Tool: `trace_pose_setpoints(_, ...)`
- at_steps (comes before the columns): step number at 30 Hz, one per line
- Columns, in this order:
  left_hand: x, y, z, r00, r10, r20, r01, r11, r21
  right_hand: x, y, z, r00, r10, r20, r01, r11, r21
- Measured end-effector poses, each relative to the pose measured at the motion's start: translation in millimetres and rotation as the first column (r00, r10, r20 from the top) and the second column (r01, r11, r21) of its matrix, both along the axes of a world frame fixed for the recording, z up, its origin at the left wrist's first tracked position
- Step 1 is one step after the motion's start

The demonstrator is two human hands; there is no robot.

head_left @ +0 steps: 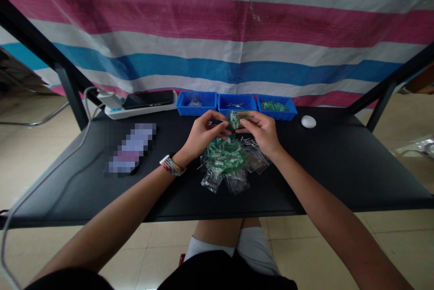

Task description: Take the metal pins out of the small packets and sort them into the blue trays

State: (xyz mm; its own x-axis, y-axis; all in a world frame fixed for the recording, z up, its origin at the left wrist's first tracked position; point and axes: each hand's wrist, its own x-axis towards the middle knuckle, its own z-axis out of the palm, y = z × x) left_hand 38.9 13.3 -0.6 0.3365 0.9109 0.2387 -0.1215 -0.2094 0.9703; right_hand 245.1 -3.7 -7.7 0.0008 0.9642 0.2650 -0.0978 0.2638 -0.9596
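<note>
Between my hands, just in front of the blue bins, is a small clear plastic bag [234, 120] with green pieces inside. My left hand [206, 132] pinches its left side, and my right hand [261, 129] grips its right side with thumb and fingers. Below it lies a pile of green plastic pieces [225, 156], partly under my hands. Thin metal pins or screws [249, 142] lie at the pile's right. Several small clear bags [237, 182] stick out around the front of the pile.
Behind my hands stand three blue bins: the left bin [196, 109] with small clear bits, the middle bin [237, 98] with metal pins, the right bin [278, 114] with green pieces. A power strip [115, 113], a dark phone [149, 99], a blurred-out phone [132, 150] and a white oval object [308, 122] share the black table [342, 168].
</note>
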Motion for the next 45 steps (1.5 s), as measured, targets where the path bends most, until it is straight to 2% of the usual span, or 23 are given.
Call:
trace_pose_setpoints(2, -1, 1, -0.3, 1.0, 0.017, -0.017, -0.017, 1.0, 0.01, 13, 9, -0.1, 0.988, -0.153, 0.005, 0.152, 0.983, 0.098)
trace_pose_setpoints(3, -2, 1, -0.8, 0.999, 0.027, -0.046, -0.026, 0.999, 0.023, 22, 15, 0.2, 0.967, -0.253, 0.011, 0.248, 0.954, 0.171)
trace_pose_setpoints(5, -4, 2, -2.1, 0.988, 0.056, -0.143, -0.044, 0.995, 0.086, 46, 26, 0.9, 0.874, -0.483, 0.047, 0.44, 0.829, 0.345)
trace_pose_setpoints(7, -7, 1, -3.7, 0.957, 0.103, -0.272, -0.045, 0.976, 0.213, 74, 36, 0.4, 0.739, -0.661, 0.129, 0.538, 0.695, 0.477)
trace_pose_setpoints(9, -8, 1, -5.9, 0.907, 0.143, -0.395, 0.003, 0.938, 0.346, 99, 44, -3.0, 0.6, -0.78, 0.179, 0.589, 0.582, 0.561)
trace_pose_setpoints(10, -8, 0, -7.3, 0.882, 0.154, -0.446, 0.042, 0.916, 0.399, 110, 47, -6.0, 0.544, -0.814, 0.204, 0.599, 0.547, 0.586)
trace_pose_setpoints(11, -8, 0, -8.9, 0.858, 0.156, -0.49, 0.087, 0.895, 0.437, 118, 50, -9.6, 0.505, -0.825, 0.255, 0.587, 0.544, 0.6)
trace_pose_setpoints(13, -7, 1, -12.7, 0.825, 0.156, -0.543, 0.162, 0.855, 0.492, 126, 53, -17.1, 0.457, -0.779, 0.43, 0.507, 0.625, 0.593)
trace_pose_setpoints(15, -6, 2, -16.3, 0.815, 0.162, -0.557, 0.189, 0.833, 0.52, 126, 54, -22.2, 0.408, -0.712, 0.572, 0.435, 0.702, 0.563)
trace_pose_setpoints(16, -5, 3, -17.7, 0.814, 0.16, -0.558, 0.191, 0.833, 0.519, 123, 53, -22.9, 0.387, -0.698, 0.602, 0.421, 0.715, 0.558)
trace_pose_setpoints(18, -5, 4, -19.0, 0.815, 0.142, -0.561, 0.194, 0.846, 0.496, 115, 50, -20.1, 0.37, -0.715, 0.593, 0.426, 0.698, 0.576)
trace_pose_setpoints(20, -6, 5, -18.8, 0.816, 0.119, -0.565, 0.205, 0.856, 0.476, 102, 44, -13.4, 0.416, -0.701, 0.579, 0.387, 0.713, 0.585)
trace_pose_setpoints(21, -6, 5, -18.4, 0.817, 0.11, -0.566, 0.209, 0.859, 0.468, 95, 40, -9.6, 0.467, -0.656, 0.593, 0.328, 0.751, 0.573)
trace_pose_setpoints(23, -7, 5, -17.5, 0.817, 0.106, -0.567, 0.206, 0.865, 0.458, 78, 31, -3.1, 0.608, -0.455, 0.651, 0.115, 0.862, 0.494)
trace_pose_setpoints(24, -7, 5, -17.2, 0.815, 0.108, -0.57, 0.201, 0.869, 0.451, 70, 26, -0.8, 0.657, -0.336, 0.674, 0.001, 0.895, 0.446)
trace_pose_setpoints(26, -8, 5, -16.8, 0.81, 0.115, -0.575, 0.188, 0.878, 0.441, 55, 17, 1.9, 0.674, -0.21, 0.708, -0.143, 0.903, 0.404)
trace_pose_setpoints(30, -8, 5, -16.3, 0.807, 0.122, -0.578, 0.175, 0.885, 0.431, 40, 8, 1.8, 0.625, -0.108, 0.773, -0.245, 0.913, 0.326)
trace_pose_setpoints(37, -5, 3, -18.3, 0.795, 0.115, -0.596, 0.184, 0.891, 0.416, 45, 12, -7.7, 0.525, 0.047, 0.85, -0.315, 0.938, 0.143)
trace_pose_setpoints(42, -5, 2, -18.2, 0.774, 0.124, -0.621, 0.188, 0.891, 0.412, 44, 12, -8.4, 0.505, 0.067, 0.86, -0.321, 0.94, 0.115)
trace_pose_setpoints(45, -5, 1, -17.6, 0.772, 0.118, -0.625, 0.189, 0.896, 0.403, 44, 12, -6.8, 0.521, 0.061, 0.851, -0.302, 0.946, 0.117)
